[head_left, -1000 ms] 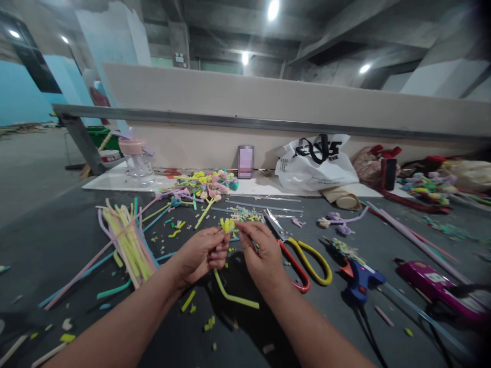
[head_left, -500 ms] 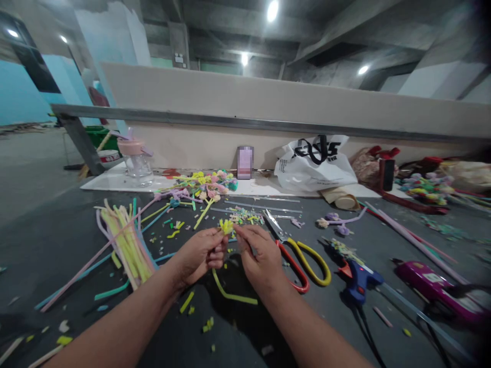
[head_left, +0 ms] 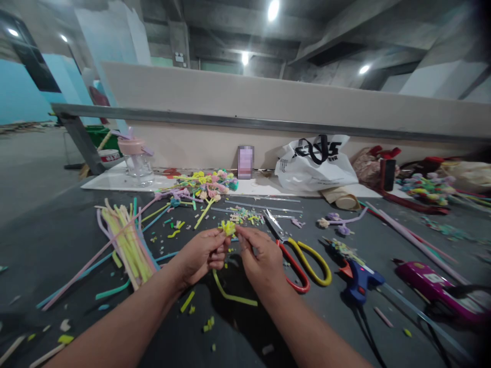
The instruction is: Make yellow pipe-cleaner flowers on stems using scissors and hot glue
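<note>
My left hand (head_left: pixel 201 254) and my right hand (head_left: pixel 259 255) meet over the dark table (head_left: pixel 57 240), both pinching a small yellow pipe-cleaner flower (head_left: pixel 227 227) at its head. Its yellow-green stem (head_left: pixel 230 293) hangs below my hands and curves along the table. Scissors with one red and one yellow handle (head_left: pixel 301 258) lie just right of my right hand. A bundle of pastel pipe cleaners (head_left: pixel 125 240) lies to the left of my left hand.
Finished pastel flowers (head_left: pixel 209 185) are heaped at the back, beside a clear jar with a pink lid (head_left: pixel 137 158). A white plastic bag (head_left: pixel 316 163) sits by the wall. A blue glue gun (head_left: pixel 360 278) and a purple one (head_left: pixel 437 286) lie at right. Cut scraps litter the table.
My right hand's fingers have closed in on the flower head, and both hands have shifted slightly; the flower head sits a little more to the right.
</note>
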Action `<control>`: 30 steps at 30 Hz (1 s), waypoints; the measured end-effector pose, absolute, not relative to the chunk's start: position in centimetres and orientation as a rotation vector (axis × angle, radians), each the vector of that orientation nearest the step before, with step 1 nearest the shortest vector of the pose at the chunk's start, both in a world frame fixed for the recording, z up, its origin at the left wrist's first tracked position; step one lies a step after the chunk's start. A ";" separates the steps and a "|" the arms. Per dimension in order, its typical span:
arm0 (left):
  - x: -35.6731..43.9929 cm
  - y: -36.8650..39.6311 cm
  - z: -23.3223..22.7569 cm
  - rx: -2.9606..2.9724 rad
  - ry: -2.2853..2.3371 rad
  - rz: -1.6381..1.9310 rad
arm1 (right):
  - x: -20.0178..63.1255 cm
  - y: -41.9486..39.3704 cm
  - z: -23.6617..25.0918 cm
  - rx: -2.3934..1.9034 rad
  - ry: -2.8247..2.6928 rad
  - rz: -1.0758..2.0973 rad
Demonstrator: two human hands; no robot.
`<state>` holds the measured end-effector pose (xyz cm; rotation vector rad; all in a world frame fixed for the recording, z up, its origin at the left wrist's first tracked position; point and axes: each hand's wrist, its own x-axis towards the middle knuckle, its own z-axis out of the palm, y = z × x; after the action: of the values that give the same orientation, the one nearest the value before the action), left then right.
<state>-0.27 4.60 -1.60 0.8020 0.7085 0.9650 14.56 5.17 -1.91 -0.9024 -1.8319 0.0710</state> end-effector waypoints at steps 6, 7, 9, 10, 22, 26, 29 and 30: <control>-0.2 4.6 -1.7 0.814 0.710 0.967 | 14.6 4.9 -2.0 -0.949 -1.824 0.153; -0.2 4.6 -1.7 0.813 0.712 0.968 | 14.6 4.9 -1.9 -0.951 -1.819 0.174; -0.2 4.5 -1.7 0.816 0.712 0.970 | 14.6 4.8 -1.7 -0.952 -1.800 0.219; -0.2 4.5 -1.8 0.817 0.711 0.970 | 14.6 4.8 -1.6 -0.955 -1.783 0.252; 0.1 4.3 -1.8 0.844 0.673 0.936 | 14.4 5.4 -1.4 -1.102 -1.586 0.660; 0.1 4.2 -1.5 0.881 0.672 0.897 | 14.6 5.6 -1.4 -1.132 -1.656 0.487; 0.0 4.2 -1.2 0.899 0.699 0.871 | 14.7 5.6 -1.2 -1.127 -1.694 0.423; 0.0 4.3 -1.2 0.907 0.711 0.873 | 14.7 5.7 -1.2 -1.119 -1.703 0.414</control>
<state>0.03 4.28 -1.22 0.9066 0.7109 0.8732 14.71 5.66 -1.21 -1.1190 -1.7033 0.4135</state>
